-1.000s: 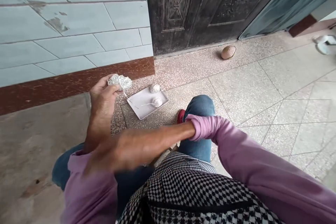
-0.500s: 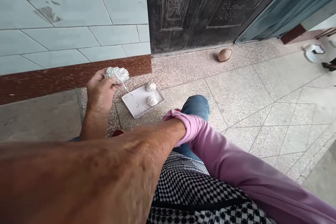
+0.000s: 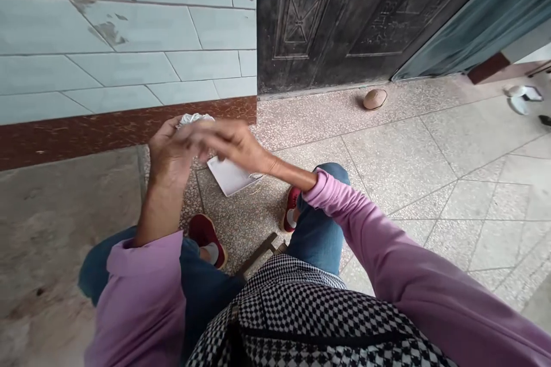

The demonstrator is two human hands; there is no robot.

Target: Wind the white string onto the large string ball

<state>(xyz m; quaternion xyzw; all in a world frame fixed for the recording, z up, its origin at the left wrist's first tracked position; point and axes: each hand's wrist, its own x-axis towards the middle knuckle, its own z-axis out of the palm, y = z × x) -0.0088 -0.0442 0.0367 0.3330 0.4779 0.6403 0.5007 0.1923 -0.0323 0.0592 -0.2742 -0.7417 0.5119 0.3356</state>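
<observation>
My left hand (image 3: 166, 149) holds a ball of white yarn (image 3: 196, 118) in front of the low brown wall strip, its fingers curled around it. Only the top of the ball shows. Crossing in front of it is my right hand (image 3: 228, 140), its fingers bent and smeared by motion; whether they grip a strand is unclear. Below lies a shallow white tray (image 3: 230, 178) on the floor, partly covered by my right hand. A bit of loose thread (image 3: 255, 175) shows at its right side, while the smaller balls in it are hidden.
A tan rounded object (image 3: 375, 99) rests by the dark door (image 3: 327, 23). Tiled wall (image 3: 129, 23) rises at the left. My red shoes (image 3: 207, 238) and jeans frame the floor below the tray. Pale items (image 3: 519, 100) lie far right.
My right forearm has swung away from close to the camera, and its hand now passes over the yarn ball. My left hand keeps hold of the ball. The view has shifted slightly.
</observation>
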